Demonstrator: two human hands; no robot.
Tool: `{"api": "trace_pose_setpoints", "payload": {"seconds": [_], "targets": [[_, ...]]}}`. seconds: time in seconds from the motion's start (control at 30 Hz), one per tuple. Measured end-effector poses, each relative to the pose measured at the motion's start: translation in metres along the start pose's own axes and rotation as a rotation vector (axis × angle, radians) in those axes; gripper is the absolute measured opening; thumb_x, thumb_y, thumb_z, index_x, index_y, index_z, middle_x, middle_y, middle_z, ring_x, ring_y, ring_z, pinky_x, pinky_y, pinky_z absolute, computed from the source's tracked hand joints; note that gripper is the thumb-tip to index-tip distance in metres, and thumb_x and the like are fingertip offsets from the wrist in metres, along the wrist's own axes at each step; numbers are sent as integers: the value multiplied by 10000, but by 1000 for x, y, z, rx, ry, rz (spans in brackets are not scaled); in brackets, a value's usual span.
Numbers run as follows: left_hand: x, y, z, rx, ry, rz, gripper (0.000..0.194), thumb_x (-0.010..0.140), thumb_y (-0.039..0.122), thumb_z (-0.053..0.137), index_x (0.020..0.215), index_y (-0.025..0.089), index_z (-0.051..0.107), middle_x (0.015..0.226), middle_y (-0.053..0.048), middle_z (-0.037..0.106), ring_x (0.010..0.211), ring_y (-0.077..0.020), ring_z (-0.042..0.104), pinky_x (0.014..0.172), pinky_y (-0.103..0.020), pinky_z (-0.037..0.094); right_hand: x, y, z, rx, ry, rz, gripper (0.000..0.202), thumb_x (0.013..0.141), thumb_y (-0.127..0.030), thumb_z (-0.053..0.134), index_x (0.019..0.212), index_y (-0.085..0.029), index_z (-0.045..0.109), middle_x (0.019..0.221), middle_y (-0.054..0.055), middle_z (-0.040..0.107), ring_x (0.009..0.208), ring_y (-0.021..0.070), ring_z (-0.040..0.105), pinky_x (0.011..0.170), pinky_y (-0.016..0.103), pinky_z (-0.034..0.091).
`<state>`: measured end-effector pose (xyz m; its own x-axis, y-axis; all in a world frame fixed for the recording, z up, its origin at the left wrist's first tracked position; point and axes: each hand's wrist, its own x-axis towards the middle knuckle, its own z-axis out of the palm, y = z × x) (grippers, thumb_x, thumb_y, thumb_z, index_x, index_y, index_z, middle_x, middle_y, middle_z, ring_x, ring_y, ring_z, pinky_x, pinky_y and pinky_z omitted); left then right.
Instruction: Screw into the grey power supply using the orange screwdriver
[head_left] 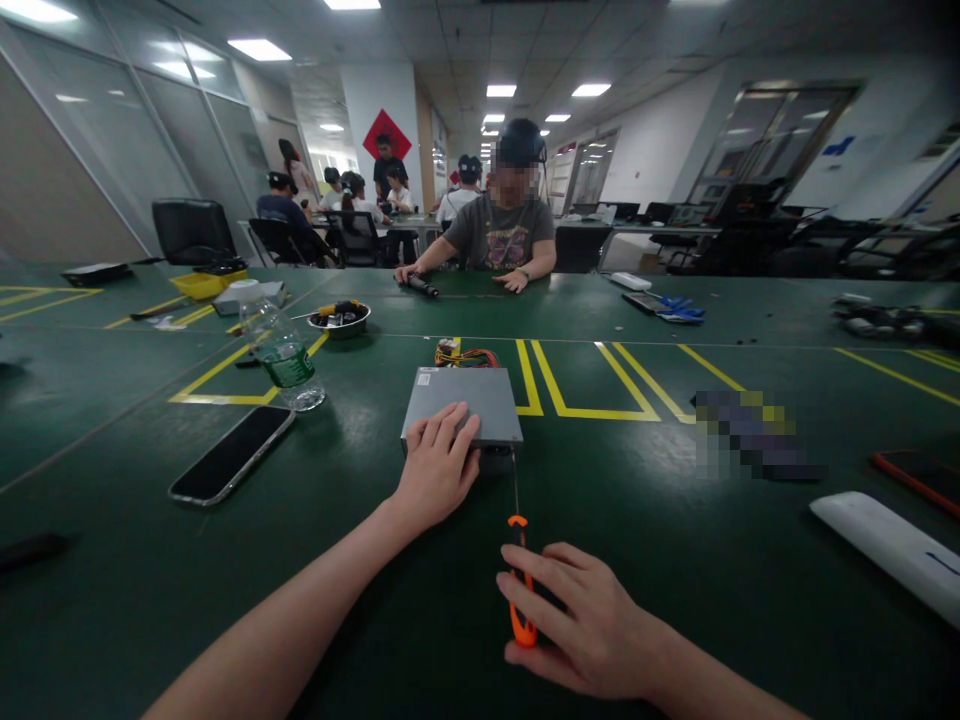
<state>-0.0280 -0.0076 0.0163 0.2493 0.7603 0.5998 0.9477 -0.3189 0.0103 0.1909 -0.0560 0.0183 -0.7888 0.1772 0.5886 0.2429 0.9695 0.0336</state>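
A grey metal computer power supply lies on the green table in front of me, with a bundle of coloured cables at its far side. My left hand grips its near left part, fingers over the top and thumb along the front face. In my right hand is an orange and black screwdriver, held by its handle between fingers and thumb. Its long thin shaft points away from me, the tip at the power supply's near right corner. Whether the tip sits in a screw is too small to tell.
Left of the power supply are a phone and a tilted-looking water bottle. Beyond stands a metal bowl of tools and parts. A white device lies at right. Across the table a person holds a dark tool.
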Motion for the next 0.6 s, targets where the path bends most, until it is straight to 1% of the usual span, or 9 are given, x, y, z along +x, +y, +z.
{"api": "trace_pose_setpoints", "payload": {"seconds": [0.13, 0.23, 0.33, 0.43, 0.53, 0.6], "targets": [[0, 0, -1, -4, 0, 1, 350, 880, 269, 427, 1212, 170, 476, 1306, -126, 487, 1220, -254, 409, 931, -421, 298, -1, 2, 3, 3, 93, -6, 400, 896, -463, 469, 1019, -90, 544, 981, 165, 659, 802, 182, 651, 701, 303, 517], [0, 0, -1, -4, -7, -3, 352, 880, 272, 429, 1214, 171, 474, 1306, -127, 485, 1220, -256, 407, 926, -419, 303, -2, 3, 3, -3, 115, 2, 394, 899, -468, 459, 1004, -96, 533, 971, 161, 662, 811, 175, 651, 710, 290, 519], [0, 0, -2, 0, -8, -8, 353, 879, 275, 429, 1214, 172, 475, 1309, -126, 482, 1227, -257, 401, 933, -420, 299, 0, 2, 2, -9, 120, 12, 356, 909, -434, 449, 1001, -101, 535, 975, 160, 661, 827, 173, 648, 718, 283, 517], [0, 1, -2, 3, -14, -10, 355, 878, 277, 429, 1214, 172, 476, 1311, -126, 481, 1228, -258, 400, 938, -422, 297, 2, 0, 0, -13, 80, 19, 314, 923, -388, 425, 1021, -118, 551, 1009, 164, 650, 839, 173, 643, 710, 288, 510], [0, 1, -2, 0, -16, -13, 354, 877, 278, 430, 1211, 173, 481, 1307, -128, 484, 1225, -261, 403, 938, -424, 300, 4, -1, 1, -36, 40, 1, 318, 905, -432, 464, 1018, -156, 575, 1036, 158, 641, 781, 170, 641, 687, 308, 500], [0, 1, -2, -6, -8, -14, 352, 876, 272, 430, 1210, 176, 482, 1305, -130, 486, 1222, -263, 405, 936, -425, 302, 3, 0, 3, -49, 59, -8, 357, 868, -483, 511, 983, -151, 579, 1021, 160, 644, 761, 173, 636, 685, 317, 495]]}}
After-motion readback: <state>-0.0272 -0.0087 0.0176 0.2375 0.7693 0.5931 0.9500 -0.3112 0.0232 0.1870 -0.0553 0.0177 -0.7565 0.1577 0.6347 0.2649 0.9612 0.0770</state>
